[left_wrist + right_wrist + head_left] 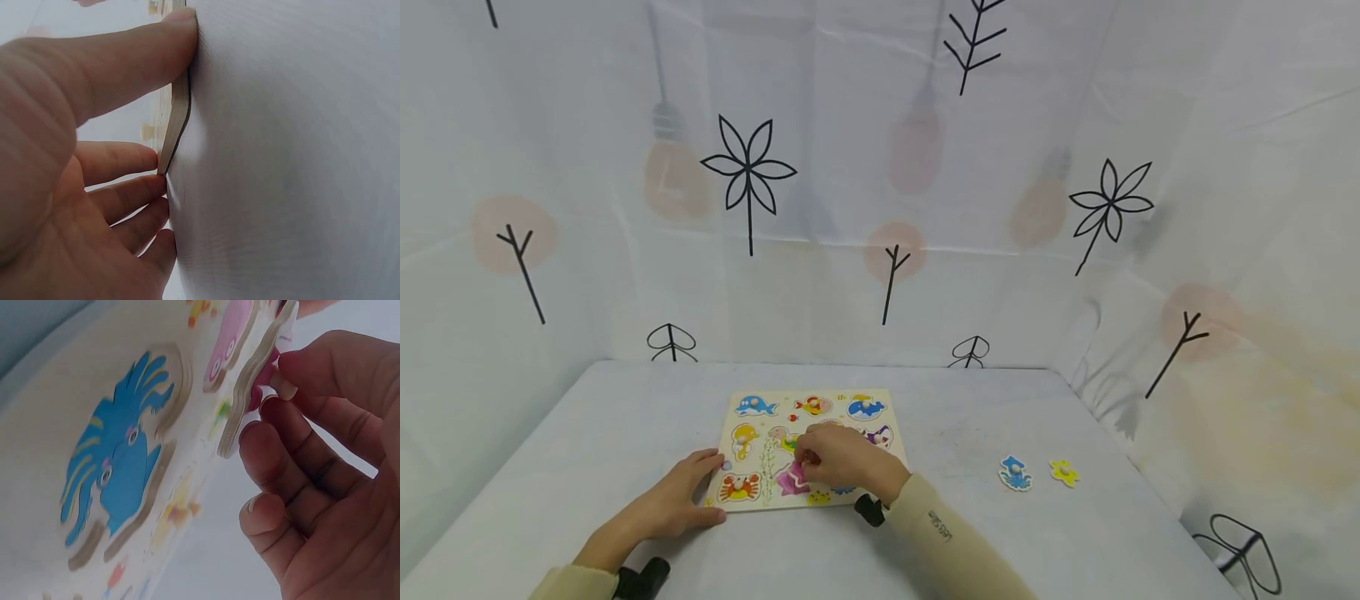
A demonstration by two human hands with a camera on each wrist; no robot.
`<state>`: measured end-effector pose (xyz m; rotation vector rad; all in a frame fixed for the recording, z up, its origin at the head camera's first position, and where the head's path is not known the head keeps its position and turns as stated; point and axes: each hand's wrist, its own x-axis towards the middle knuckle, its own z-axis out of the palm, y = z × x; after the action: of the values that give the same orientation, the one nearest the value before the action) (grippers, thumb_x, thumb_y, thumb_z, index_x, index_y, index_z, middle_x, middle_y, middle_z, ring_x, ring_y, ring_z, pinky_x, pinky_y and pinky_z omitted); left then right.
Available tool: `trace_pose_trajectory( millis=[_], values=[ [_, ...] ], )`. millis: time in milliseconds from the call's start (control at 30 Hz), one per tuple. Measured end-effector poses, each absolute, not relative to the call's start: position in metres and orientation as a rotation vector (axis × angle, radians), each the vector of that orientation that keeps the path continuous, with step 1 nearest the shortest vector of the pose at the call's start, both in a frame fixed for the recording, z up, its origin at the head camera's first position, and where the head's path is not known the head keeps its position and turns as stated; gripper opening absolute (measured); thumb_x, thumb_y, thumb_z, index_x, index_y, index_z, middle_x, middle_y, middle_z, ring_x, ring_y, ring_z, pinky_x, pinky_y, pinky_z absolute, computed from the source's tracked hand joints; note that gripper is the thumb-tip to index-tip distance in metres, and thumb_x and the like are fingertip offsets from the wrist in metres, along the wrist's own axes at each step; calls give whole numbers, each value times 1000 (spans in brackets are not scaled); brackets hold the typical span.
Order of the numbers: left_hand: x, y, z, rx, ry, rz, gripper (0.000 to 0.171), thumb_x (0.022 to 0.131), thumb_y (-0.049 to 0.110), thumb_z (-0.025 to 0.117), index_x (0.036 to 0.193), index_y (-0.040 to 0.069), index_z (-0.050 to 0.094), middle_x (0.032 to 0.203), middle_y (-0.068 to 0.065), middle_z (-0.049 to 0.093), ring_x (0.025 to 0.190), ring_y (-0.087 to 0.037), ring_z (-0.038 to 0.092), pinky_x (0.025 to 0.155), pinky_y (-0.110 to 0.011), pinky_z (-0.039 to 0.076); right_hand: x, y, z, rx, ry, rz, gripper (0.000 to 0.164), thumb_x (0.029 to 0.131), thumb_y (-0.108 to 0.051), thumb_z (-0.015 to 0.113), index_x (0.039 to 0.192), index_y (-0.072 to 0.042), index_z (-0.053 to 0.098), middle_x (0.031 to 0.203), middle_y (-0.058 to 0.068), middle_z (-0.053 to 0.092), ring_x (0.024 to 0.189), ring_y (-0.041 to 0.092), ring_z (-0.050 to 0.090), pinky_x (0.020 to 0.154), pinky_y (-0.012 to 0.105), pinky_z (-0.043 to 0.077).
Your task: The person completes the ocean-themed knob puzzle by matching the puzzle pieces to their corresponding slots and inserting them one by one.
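Note:
A pale wooden peg puzzle board (750,442) with sea-animal pictures lies on the table. My left hand (673,498) rests at its near left corner; in the left wrist view the thumb (125,65) and fingertips touch the board's edges, fingers fairly straight. With thumb and fingers, my right hand (850,458) pinches the peg of a magenta puzzle piece (245,394). That piece stands tilted, nearly edge-on in the right wrist view, over the board beside a pink printed recess (226,347). A blue octopus recess (119,450) shows nearer the camera.
Right of the board lie two loose pieces, a blue octopus piece (1015,473) and a yellow star piece (1063,472). Seated on the board are several others, among them a red crab piece (740,487) and a whale piece (756,406). A patterned cloth (835,317) hangs behind the table.

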<state>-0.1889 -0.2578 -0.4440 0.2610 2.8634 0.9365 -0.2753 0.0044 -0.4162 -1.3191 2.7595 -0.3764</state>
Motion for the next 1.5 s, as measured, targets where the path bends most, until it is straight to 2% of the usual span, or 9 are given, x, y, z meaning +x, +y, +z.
trace_pose_trajectory(
  millis=[433, 833, 1500],
  values=[
    [-189, -258, -444, 267, 2877, 925, 89, 71, 37, 83, 139, -5, 43, 145, -29, 32, 133, -51, 27, 105, -65, 26, -269, -11, -421, -1266, 2804, -303, 4, 88, -27, 69, 87, -24, 67, 74, -13, 49, 69, 3, 45, 58, 17, 39],
    [-188, -257, -444, 289, 2889, 927, 87, 71, 34, 83, 138, -7, 43, 143, -29, 34, 132, -50, 28, 105, -64, 27, -265, -18, -423, -1259, 2778, -347, 5, 87, -26, 70, 87, -21, 69, 70, -13, 51, 64, 3, 46, 55, 17, 38],
    [-188, -257, -443, 270, 2891, 908, 89, 71, 35, 83, 138, -6, 43, 144, -29, 33, 132, -51, 28, 105, -64, 27, -268, -21, -429, -1235, 2767, -340, 5, 88, -27, 70, 87, -22, 69, 71, -13, 52, 67, 3, 47, 57, 17, 39]
  ],
)
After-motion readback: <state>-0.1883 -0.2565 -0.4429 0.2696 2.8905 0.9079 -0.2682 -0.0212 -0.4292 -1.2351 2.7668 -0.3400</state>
